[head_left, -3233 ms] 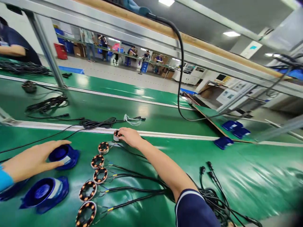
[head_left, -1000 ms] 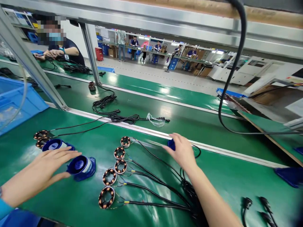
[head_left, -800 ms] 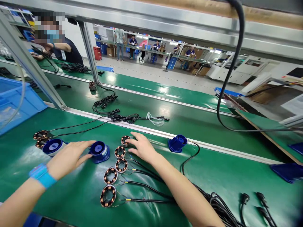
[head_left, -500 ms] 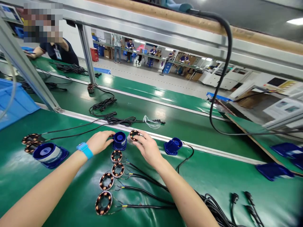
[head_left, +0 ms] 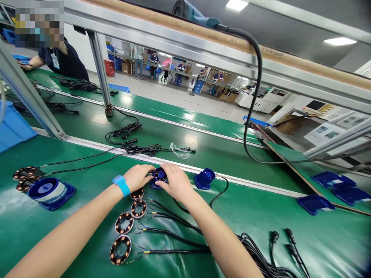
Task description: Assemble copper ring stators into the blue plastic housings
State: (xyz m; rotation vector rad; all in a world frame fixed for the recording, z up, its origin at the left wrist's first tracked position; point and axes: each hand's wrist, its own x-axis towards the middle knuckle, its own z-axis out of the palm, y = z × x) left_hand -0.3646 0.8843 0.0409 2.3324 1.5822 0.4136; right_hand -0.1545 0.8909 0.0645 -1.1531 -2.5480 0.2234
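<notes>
My left hand [head_left: 138,177] and my right hand [head_left: 175,183] meet over a blue plastic housing [head_left: 158,177] with a copper-wound coil ring seated in it. The fingers of both hands are curled round it. Several more coil rings [head_left: 124,222] with black cables lie in a row just below my hands on the green bench mat [head_left: 261,216]. A second blue housing [head_left: 204,178] with a cable stands to the right of my right hand. Another blue housing [head_left: 49,190] sits at the far left.
Two coil rings [head_left: 24,177] lie at the left edge. Black cable bundles [head_left: 130,146] rest on the conveyor belt behind. Blue flat parts [head_left: 315,202] lie at the right. A hanging tool cable [head_left: 251,96] drops from above. A person [head_left: 62,60] works across the line.
My left hand slid a blue housing rightwards to the top coil. My right hand lifted that coil and set it into the housing. Both hands now hold the pair together.
</notes>
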